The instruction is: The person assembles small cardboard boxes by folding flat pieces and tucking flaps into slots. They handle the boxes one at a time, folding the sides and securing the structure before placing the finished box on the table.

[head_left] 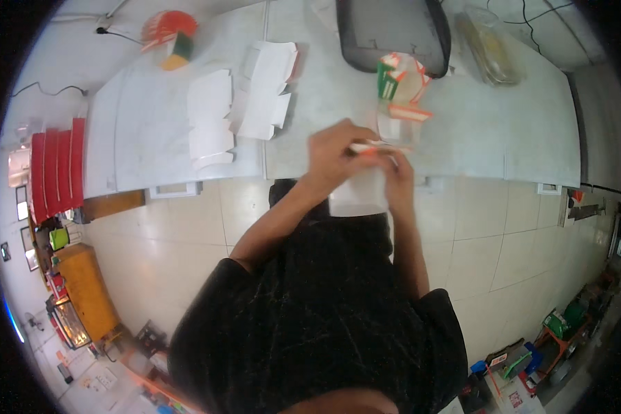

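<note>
In front of my body, at the table's near edge, both hands grip a white cardboard carton (359, 196) with orange edging. My left hand (334, 155) is closed on its upper left part, and my right hand (397, 172) pinches its right side. Motion blurs the fingertips and the folds between them. Just beyond the hands lies a piece of white card with an orange strip (410, 112); whether it joins the held carton I cannot tell. Behind it stands a folded green, orange and white carton (403, 79). Flat white carton blanks (210, 121) (269, 90) lie to the left.
A dark-rimmed tray (444, 41) lies at the back of the pale table (476, 145), with a clear plastic container (490, 48) to its right. At the far left are a red round object (169, 26) and a small green and yellow box (179, 52).
</note>
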The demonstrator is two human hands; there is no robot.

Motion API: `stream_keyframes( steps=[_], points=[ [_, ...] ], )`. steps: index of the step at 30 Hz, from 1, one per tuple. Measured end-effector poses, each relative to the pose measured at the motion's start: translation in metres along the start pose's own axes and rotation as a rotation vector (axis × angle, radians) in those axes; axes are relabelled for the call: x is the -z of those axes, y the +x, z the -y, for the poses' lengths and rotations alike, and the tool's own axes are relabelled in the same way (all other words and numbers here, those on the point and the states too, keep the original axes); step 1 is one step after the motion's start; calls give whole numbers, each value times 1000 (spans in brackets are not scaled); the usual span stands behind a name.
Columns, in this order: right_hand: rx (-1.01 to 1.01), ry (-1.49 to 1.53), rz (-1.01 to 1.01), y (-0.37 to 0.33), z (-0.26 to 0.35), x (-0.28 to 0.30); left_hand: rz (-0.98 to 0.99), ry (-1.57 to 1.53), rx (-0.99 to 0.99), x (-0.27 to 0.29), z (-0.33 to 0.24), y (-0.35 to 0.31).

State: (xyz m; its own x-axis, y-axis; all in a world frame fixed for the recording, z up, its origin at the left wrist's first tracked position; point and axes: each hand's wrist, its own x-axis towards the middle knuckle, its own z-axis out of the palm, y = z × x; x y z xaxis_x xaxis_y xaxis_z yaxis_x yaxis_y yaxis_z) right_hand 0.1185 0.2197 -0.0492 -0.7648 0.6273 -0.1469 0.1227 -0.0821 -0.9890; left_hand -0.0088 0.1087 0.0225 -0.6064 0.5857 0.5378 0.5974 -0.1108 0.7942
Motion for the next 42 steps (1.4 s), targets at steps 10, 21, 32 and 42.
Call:
stream_keyframes(
  steps=[10,21,32,42],
  points=[
    [21,-241,-143,84,-48,107,179,-73,231,-83,142,-11],
    [211,-98,-199,152,-58,91,286,231,97,-112,189,-1],
    [460,-630,-455,164,-55,71,273,-30,99,-96,194,4],
    [445,-905,-518,163,-72,67,449,-288,390,-76,177,11]
  ],
)
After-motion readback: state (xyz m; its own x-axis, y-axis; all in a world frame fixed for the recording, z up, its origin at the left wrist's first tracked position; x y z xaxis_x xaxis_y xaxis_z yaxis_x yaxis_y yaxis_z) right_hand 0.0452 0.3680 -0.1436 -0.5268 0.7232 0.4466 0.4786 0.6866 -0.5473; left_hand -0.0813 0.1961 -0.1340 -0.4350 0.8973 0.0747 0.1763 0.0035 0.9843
